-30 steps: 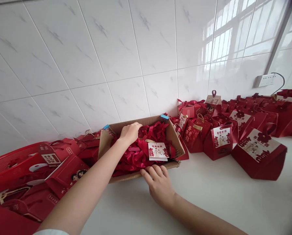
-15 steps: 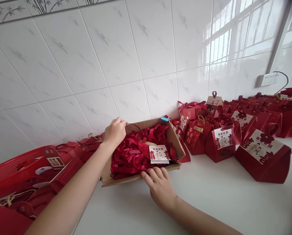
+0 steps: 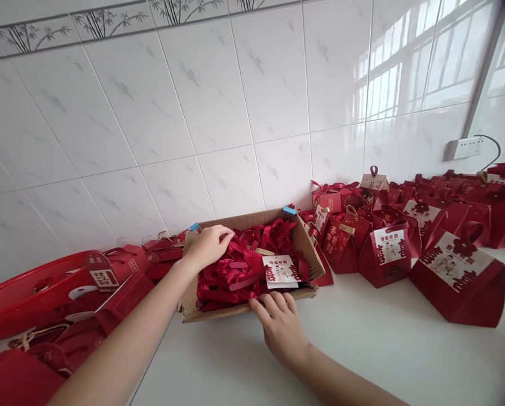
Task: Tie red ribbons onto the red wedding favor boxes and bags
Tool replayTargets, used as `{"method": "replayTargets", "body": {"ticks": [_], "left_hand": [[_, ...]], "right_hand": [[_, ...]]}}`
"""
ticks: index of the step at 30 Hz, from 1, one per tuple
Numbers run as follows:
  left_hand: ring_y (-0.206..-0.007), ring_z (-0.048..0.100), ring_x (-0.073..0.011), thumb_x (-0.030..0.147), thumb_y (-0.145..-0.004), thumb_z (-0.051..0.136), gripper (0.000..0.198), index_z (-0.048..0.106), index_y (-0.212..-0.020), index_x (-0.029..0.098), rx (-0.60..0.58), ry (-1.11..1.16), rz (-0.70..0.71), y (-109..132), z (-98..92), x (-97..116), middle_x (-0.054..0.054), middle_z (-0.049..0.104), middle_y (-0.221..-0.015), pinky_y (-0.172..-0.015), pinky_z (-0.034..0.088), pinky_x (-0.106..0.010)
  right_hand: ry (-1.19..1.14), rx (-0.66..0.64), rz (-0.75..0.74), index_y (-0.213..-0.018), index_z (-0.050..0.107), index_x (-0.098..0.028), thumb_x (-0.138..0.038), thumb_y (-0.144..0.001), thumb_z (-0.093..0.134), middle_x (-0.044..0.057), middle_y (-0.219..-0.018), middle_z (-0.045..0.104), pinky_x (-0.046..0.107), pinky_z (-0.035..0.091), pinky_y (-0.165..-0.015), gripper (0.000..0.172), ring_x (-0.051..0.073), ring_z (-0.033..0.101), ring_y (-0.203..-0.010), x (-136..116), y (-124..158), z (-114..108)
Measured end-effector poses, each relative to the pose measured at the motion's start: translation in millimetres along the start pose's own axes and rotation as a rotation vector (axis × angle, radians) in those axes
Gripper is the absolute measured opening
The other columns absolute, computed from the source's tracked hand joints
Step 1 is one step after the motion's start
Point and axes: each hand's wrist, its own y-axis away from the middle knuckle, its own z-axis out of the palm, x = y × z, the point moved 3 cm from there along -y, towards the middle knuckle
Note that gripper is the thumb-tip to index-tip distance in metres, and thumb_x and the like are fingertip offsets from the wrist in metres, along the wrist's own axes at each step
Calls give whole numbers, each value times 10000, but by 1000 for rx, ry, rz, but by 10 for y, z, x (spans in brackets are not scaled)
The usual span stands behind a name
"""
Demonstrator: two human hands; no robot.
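Left hand [image 3: 208,246] lowered onto ribbons [image 3: 235,277], bags [image 3: 385,255] beside

We noted bright, even daylight; window glare reflected on the glossy wall tiles [image 3: 400,62] at upper right. Shadows under the right hand [image 3: 283,330] were soft. Edges bowed; lower-right corner vignetted.

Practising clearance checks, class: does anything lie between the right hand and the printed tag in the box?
Only the low near wall of the cardboard box, touching the right hand; the tag lies uncovered atop the ribbons.
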Motion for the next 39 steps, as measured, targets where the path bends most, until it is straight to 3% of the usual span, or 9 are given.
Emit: {"method": "replayTargets", "body": {"ticks": [3,6,14,18,24,30,39], "left_hand": [[-1019,603,-210,323,-911,530,316,555,-1185,169,-56,-1,-4,-140,243,-10,-95,590,-1201,-866,517,-424],[-1003,605,-213,322,-897,556,333,547,-1189,161,-147,-46,-37,-172,390,-75,-94,585,-1191,-840,527,-424],[-993,607,-199,326,-907,538,283,576,-1150,185,-311,-140,13,239,341,-180,-87,595,-1184,-850,525,-404],[-1010,598,-198,329,-912,526,269,585,-1139,197,-269,-164,38,248,320,-129,-88,589,-1202,-873,516,-410],[-1016,598,-207,324,-907,536,296,569,-1163,179,-150,-158,-33,-85,437,-105,-92,585,-1203,-865,517,-421],[-1003,604,-206,326,-904,543,307,562,-1170,174,-188,-109,-39,-249,578,-61,-91,588,-1192,-849,524,-416],[-1005,605,-208,337,-900,548,301,571,-1156,181,-212,-135,-132,-242,612,-81,-85,594,-1179,-849,522,-409]], "right_hand": [[-4,-2,3,-1145,573,-199,-8,-701,565,42,-947,627,360,273,-845,484,206,457,-881,-2,5,17],[-4,11,7,-1141,576,-202,-1,-709,557,45,-947,631,360,273,-849,477,208,463,-887,-6,15,26],[-7,2,13,-1139,577,-203,-3,-711,571,49,-933,621,360,277,-834,473,209,467,-868,-7,6,42],[-9,-3,6,-1148,571,-203,-18,-706,587,50,-935,612,362,273,-832,480,213,462,-870,-5,9,52],[-17,14,10,-1151,570,-198,-12,-702,567,44,-926,616,358,278,-833,486,208,459,-854,4,-2,34],[-11,-4,-3,-1160,557,-204,-35,-718,569,44,-912,613,358,293,-820,474,204,464,-838,2,-6,24],[-10,-75,-11,-1201,521,-205,-131,-801,572,53,-961,599,356,316,-822,410,202,462,-870,23,-26,41]]}}
